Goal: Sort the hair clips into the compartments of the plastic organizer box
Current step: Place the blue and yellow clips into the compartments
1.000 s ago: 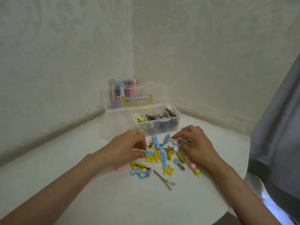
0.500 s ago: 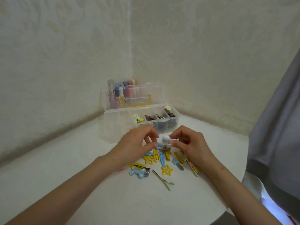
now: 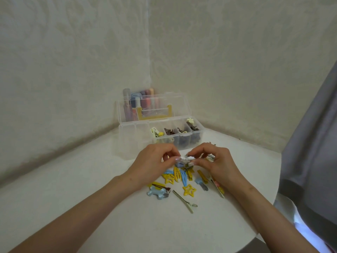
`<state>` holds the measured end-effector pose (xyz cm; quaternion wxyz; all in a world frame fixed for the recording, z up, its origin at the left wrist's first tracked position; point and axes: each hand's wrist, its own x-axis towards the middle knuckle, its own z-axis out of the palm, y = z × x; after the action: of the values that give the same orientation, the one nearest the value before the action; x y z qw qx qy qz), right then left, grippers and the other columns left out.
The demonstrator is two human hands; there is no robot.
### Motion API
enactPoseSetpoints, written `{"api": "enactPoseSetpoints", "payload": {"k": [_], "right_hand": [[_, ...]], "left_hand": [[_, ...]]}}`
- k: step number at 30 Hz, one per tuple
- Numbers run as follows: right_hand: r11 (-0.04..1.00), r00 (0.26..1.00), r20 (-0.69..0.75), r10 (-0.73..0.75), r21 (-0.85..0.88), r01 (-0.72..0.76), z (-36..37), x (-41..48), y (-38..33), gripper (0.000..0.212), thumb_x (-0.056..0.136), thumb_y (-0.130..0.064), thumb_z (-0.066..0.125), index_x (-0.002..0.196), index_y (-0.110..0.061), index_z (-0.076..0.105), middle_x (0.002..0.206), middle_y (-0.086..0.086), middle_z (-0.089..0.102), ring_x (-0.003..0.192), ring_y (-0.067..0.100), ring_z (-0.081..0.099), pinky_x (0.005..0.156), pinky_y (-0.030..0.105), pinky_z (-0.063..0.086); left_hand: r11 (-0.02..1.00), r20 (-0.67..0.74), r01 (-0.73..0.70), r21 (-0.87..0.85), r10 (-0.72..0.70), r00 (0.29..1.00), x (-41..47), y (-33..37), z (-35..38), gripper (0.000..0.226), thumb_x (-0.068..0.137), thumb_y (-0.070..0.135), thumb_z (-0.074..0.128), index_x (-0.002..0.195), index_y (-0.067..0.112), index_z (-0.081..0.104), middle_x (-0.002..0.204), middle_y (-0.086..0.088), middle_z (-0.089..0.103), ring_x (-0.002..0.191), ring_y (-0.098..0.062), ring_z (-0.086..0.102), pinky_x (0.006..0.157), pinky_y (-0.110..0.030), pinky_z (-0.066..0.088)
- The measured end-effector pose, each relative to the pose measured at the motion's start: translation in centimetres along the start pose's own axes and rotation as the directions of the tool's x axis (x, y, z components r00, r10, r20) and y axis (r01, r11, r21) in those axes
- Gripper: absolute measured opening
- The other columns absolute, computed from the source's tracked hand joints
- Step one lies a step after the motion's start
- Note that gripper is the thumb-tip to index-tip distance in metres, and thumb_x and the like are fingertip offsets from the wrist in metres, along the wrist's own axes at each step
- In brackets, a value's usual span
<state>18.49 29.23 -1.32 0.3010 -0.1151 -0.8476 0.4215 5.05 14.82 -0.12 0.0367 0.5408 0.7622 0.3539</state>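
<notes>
Your left hand [image 3: 155, 161] and right hand [image 3: 215, 161] met just above the loose pile [image 3: 182, 179], each pinching one end of a small silvery clip [image 3: 186, 158] between thumb and fingertips. My guess is that you held it with both hands because it was too small to inspect or snap closed with one; whether it was sprung open I could not tell. Your right hand also seemed to have a second metallic clip [image 3: 210, 157] tucked under its curled fingers, though it was mostly hidden.

Both wrists were raised and bent inward, the forearms coming in from the near edge of the table [image 3: 91, 207] and converging over the pile, the fingers arched rather than spread.

Directly under your hands the pile lay on the table: blue and yellow snap clips, two yellow star clips [image 3: 189, 190], a pale blue bone-shaped clip [image 3: 157, 193] on the pile's left, and a long thin bobby pin [image 3: 184, 201] on its near side. None of these was sorted yet.

Beyond the pile stood the plastic organizer box [image 3: 127, 143], lid up against the wall corner. Its compartments on the right already held dark clips and a few pale yellow ones; those on the left looked empty, probably waiting for the blue and yellow kinds.
</notes>
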Motion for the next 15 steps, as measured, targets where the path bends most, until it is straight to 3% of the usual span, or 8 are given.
{"api": "enactPoseSetpoints", "payload": {"k": [6,11,15], "right_hand": [[1.000,1.000,-0.008,-0.016,-0.019,0.016,-0.1,0.0,0.3,0.023,0.075,-0.006,0.074,0.083,-0.028,0.071,0.081,-0.005,0.068,0.078,0.000,0.060,0.071,0.009,0.044],[0.991,0.994,-0.105,0.011,-0.133,-0.025,-0.2,0.3,1.6,0.013,0.083,-0.017,0.068,0.085,-0.030,0.071,0.082,-0.010,0.068,0.076,0.002,0.056,0.070,0.015,0.043],[0.982,0.992,-0.120,0.040,-0.177,-0.061,-0.2,0.5,2.0,0.015,0.086,-0.017,0.065,0.083,-0.032,0.068,0.078,-0.013,0.067,0.072,0.002,0.053,0.064,0.011,0.040]], "left_hand": [[0.999,-0.004,-0.001,-0.035,0.001,1.000,0.1,-0.2,-0.3,0.003,0.082,0.027,0.066,0.085,0.025,0.067,0.076,0.011,0.064,0.069,-0.002,0.052,0.061,-0.014,0.036],[0.994,-0.132,-0.008,-0.110,-0.007,0.991,0.6,-0.3,-2.9,0.002,0.082,0.021,0.066,0.083,0.020,0.066,0.077,0.006,0.066,0.072,-0.004,0.055,0.061,-0.005,0.036],[0.993,-0.244,-0.003,-0.122,-0.026,0.969,1.3,-1.0,-5.5,0.002,0.083,0.021,0.065,0.083,0.019,0.065,0.076,0.010,0.064,0.070,-0.004,0.056,0.062,-0.010,0.040]]}}
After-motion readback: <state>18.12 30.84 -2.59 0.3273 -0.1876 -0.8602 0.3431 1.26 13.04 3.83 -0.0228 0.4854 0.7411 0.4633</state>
